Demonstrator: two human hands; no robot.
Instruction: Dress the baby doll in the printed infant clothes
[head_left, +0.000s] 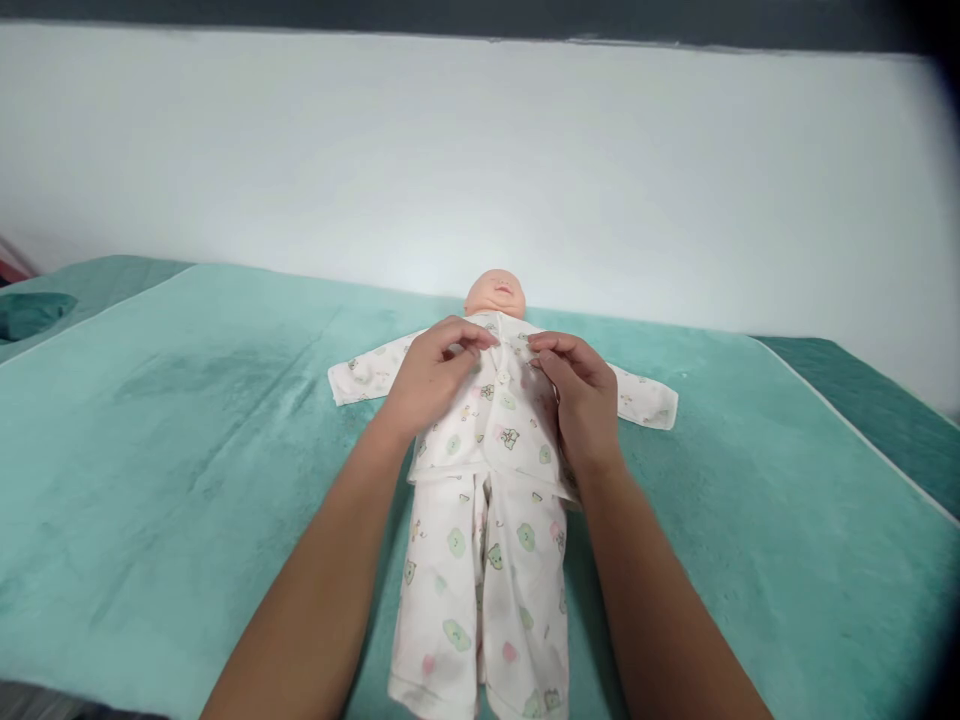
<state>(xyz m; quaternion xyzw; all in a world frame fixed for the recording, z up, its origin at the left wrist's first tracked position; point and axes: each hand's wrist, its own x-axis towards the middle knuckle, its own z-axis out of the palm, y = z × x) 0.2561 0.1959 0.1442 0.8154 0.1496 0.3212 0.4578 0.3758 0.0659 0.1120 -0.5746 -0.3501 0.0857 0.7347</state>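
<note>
A baby doll [496, 291] lies face up with its head away from me, dressed in a white pajama top [469, 435] and matching pajama pants [442, 600] printed with small green and pink figures. My left hand [435, 375] is at the left of the chest, thumb and index finger pinched on the top near its front opening. Across from it, my right hand [589, 395] pinches at the fabric on the right of the opening. A button [503, 377] shows on the front, just below the fingertips. Both sleeves stretch out sideways.
Beneath the doll spreads a green sheet [187, 480] with some creases. A white wall [480, 150] rises behind it. Darker green fabric [847, 400] borders the right side, and a dark green bundle [34, 315] lies at the far left.
</note>
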